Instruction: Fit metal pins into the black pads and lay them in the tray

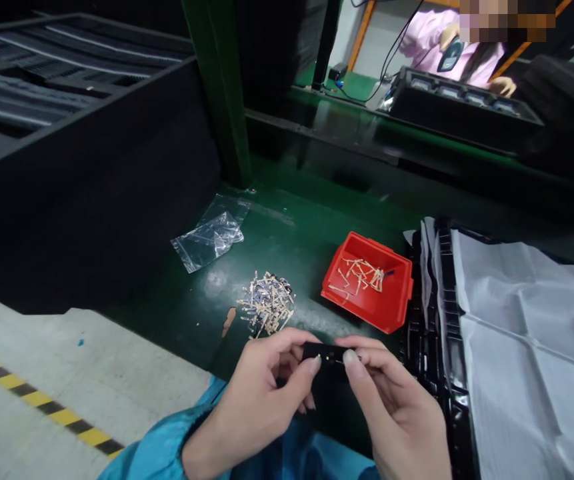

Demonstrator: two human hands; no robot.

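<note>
The person's left hand (261, 393) and right hand (391, 407) were raised at the near edge of the green desk (307, 220), their fingers (351, 365) clenched in a pinch on a small black connector block (324, 353), which sat between them with tiny gold-coloured pins showing. A tight pinch on so small a piece could slip, and the block could then drop, while skewed pressure could bend its pins. At about one o'clock from the hands stood a red plastic parts bin (354, 313), holding a loose scatter of thin pale-gold terminals. At about eleven o'clock, a heap of metal terminals (267, 303) lay unconfined on the desk, where a brushing sleeve could spread it or send pieces over the edge. Farther out lay a clear plastic bag (211, 233), apparently empty.
</note>
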